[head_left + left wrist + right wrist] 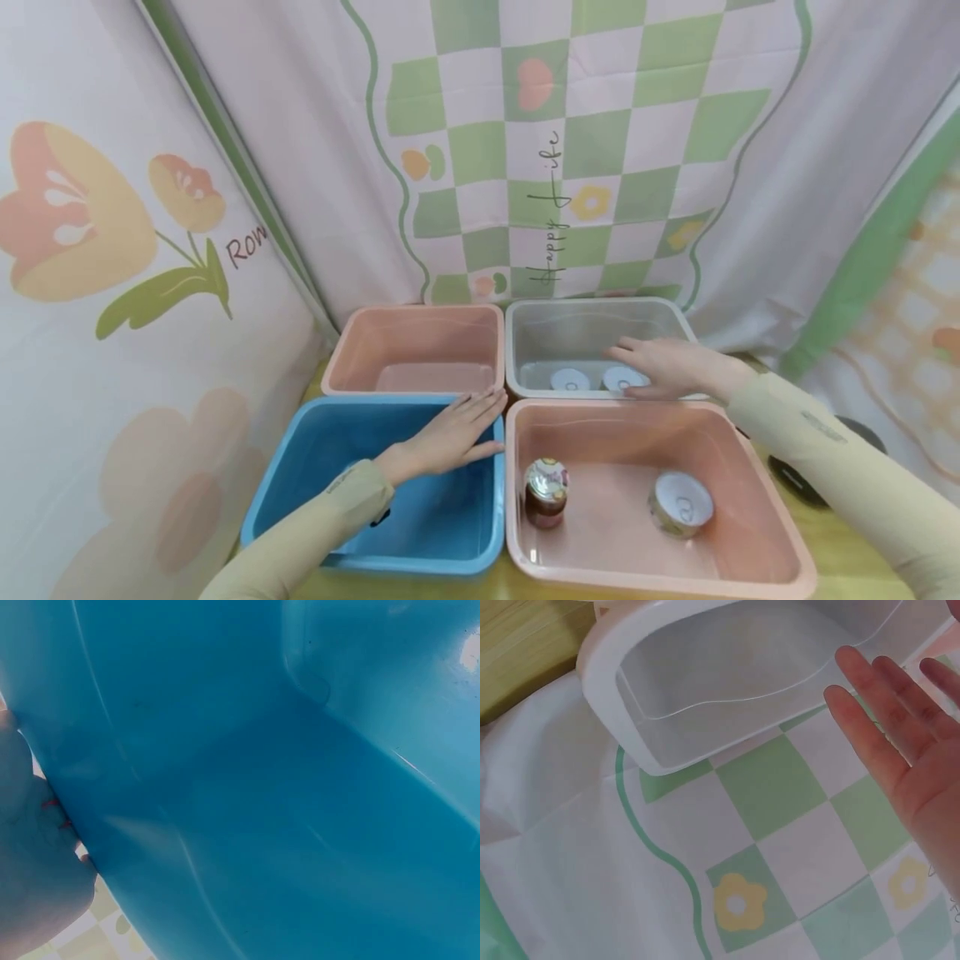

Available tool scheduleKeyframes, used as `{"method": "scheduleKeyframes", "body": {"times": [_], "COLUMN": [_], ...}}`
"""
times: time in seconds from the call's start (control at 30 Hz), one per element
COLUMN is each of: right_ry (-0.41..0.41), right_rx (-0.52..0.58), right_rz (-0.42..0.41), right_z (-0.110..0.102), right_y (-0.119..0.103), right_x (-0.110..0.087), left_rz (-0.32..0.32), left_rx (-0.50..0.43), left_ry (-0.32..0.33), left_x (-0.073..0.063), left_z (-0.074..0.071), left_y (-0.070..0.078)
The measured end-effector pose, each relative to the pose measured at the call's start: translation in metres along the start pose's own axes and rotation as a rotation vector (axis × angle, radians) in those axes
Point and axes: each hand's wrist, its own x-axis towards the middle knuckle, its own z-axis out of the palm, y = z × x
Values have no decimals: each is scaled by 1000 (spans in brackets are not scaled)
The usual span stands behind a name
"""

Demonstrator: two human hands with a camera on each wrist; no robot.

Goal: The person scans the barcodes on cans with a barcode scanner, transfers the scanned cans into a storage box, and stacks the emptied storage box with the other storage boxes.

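My left hand lies over the far right corner of the blue bin, fingers straight, holding nothing. In the left wrist view the same hand shows at the bin's edge. My right hand is over the grey bin, fingers extended and nothing in them; the right wrist view shows its open palm. Below and beside its fingers, two white-topped tins, one left of the other, sit in the grey bin. The second is partly hidden by the hand.
In the near pink bin stand a dark jar with a patterned lid and a white-topped tin. Another pink bin is at the far left. A black object lies partly behind my right sleeve. A patterned curtain hangs behind.
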Motion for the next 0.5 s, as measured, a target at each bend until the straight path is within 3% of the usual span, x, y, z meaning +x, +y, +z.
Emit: {"method": "scheduleKeyframes", "body": {"times": [0.2, 0.5], "right_ry": [80, 212], "right_rx": [6, -96], "right_rz": [-45, -185], "right_z": [3, 12], "right_y": [-8, -15], "right_x": [-12, -27], "left_rz": [-5, 3], "left_rx": [5, 8], "left_ry": [2, 8], "left_x": [-1, -2], "left_z": [-1, -1], "left_y": [1, 2]}}
